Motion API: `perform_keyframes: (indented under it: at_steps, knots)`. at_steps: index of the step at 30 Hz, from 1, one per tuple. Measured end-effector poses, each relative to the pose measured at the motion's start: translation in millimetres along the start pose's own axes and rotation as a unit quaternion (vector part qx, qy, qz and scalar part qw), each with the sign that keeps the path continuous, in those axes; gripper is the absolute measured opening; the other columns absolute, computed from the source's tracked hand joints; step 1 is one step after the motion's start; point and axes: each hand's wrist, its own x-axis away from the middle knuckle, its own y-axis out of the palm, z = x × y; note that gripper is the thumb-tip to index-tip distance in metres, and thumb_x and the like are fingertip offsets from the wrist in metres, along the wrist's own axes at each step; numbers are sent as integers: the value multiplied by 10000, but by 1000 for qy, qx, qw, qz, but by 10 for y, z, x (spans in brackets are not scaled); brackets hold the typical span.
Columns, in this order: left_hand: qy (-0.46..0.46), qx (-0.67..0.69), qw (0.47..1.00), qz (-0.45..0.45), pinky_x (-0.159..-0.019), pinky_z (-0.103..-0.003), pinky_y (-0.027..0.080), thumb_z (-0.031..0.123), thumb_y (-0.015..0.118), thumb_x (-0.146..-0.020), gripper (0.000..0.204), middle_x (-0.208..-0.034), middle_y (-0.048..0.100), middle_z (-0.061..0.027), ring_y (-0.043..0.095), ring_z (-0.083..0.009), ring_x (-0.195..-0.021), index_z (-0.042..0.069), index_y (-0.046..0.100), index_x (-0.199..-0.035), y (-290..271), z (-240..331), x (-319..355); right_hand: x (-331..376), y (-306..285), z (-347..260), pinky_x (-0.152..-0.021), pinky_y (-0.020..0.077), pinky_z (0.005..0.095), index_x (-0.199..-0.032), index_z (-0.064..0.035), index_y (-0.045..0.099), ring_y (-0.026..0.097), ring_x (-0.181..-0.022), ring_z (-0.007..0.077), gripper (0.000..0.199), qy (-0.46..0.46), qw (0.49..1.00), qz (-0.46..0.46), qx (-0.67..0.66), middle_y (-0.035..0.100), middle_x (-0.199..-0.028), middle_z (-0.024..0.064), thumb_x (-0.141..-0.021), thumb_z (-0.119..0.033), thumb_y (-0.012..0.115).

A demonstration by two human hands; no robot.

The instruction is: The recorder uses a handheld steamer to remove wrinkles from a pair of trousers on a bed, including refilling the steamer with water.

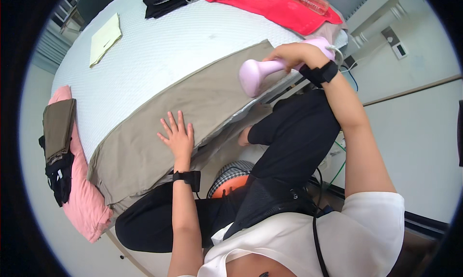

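A pair of khaki trousers (144, 127) lies spread along the near edge of the bed, one long leg stretching from lower left to upper right. My left hand (179, 137) rests flat on the fabric near its middle, fingers spread. In my right hand (295, 55) is a pink handheld garment steamer (251, 78), fingers wrapped around its handle. The steamer's round head hangs over the right part of the trousers; whether it touches the cloth I cannot tell. A pale cord (340, 55) runs from the steamer's back end.
White quilted bedding (159, 55) bears a cream folded cloth (105, 40), a black garment (166, 1), a red cloth (270, 7) and a pink-orange bottle (309, 0). Folded brown trousers (59, 130) lie on a pink pillow (84, 209) at left. A wall socket (395, 43) is at right.
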Motion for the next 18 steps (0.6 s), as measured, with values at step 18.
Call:
perform_keyframes:
  at_steps: [18]
  knots:
    - [-2,3,1000,-16,-1032,-658,90,410,432,-912,549,-1515,186,-49,135,-341,-1390,270,297,-1425,-61,51,1,783,45,700,-887,452,352,-1253,-188,556,617,-934,260,806,190,979,40,-64,658,-1051,104,-515,58,766]
